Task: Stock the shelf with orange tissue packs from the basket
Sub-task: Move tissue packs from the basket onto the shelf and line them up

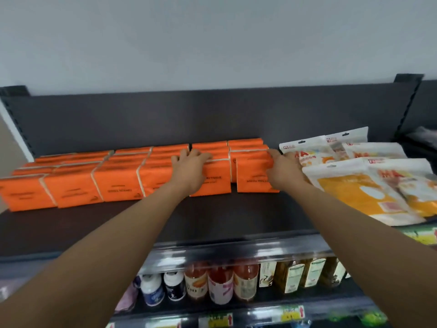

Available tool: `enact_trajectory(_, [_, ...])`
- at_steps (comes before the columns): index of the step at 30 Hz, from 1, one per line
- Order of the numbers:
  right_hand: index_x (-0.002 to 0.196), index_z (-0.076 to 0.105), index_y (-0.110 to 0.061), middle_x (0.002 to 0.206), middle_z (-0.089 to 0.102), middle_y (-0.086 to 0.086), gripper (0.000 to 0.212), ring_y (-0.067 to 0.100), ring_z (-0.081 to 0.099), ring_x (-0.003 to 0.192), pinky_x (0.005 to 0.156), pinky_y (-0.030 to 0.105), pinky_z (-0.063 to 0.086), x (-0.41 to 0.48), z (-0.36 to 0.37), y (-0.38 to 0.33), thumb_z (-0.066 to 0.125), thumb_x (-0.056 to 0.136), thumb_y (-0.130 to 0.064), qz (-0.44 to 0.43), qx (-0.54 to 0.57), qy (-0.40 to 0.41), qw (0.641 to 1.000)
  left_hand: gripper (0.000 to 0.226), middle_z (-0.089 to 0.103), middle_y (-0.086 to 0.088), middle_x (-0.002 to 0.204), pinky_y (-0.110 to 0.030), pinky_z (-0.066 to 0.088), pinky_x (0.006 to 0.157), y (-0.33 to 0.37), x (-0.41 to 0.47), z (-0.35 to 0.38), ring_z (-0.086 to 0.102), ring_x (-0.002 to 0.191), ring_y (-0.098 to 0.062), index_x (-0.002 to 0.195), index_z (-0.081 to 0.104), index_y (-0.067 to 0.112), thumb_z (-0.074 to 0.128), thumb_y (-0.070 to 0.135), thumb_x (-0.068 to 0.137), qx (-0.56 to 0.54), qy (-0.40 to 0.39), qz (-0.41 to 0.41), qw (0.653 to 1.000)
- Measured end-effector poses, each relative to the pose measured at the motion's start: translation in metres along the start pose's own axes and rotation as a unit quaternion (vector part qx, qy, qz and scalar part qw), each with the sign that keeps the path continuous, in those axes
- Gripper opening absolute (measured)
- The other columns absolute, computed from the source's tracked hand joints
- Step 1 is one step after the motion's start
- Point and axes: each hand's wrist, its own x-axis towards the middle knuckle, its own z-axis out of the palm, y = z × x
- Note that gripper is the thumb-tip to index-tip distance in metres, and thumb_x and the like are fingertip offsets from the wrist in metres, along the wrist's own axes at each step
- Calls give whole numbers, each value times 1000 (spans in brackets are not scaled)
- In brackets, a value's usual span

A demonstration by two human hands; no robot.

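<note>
Both arms stretched over the dark shelf [142,223], where orange packs [73,185] stand in rows along the back, from the left end to the white-and-yellow bags [369,192] on the right. Left hand [191,166] laid flat on top of a pack near the middle, fingers [201,153] spread and released, gripping nothing; right hand [287,170] pressed against the right side of the end pack [254,178], fingers extended along it, not clenched. Below, bottles [220,284] lined up on the lower shelf; basket out of view.
</note>
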Motion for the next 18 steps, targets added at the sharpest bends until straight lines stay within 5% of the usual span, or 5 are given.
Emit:
enact_trajectory(7, [140, 23, 0, 141, 41, 21, 77, 36, 45, 128, 101, 42, 41, 0, 20, 7, 69, 85, -26, 66, 124, 2, 990, 64, 42, -9, 134, -43, 32, 99, -5, -8, 14, 38, 123, -31, 132, 42, 16, 70, 32, 77, 55, 48, -73, 995])
enact_trajectory(18, [134, 31, -3, 136, 40, 22, 56, 38, 46, 122, 99, 45, 43, 2, 36, 9, 62, 88, -12, 78, 181, 16, 980, 60, 42, -10, 134, -42, 31, 100, 6, -15, 12, 37, 123, -31, 133, 40, 13, 67, 28, 82, 46, 56, -84, 994])
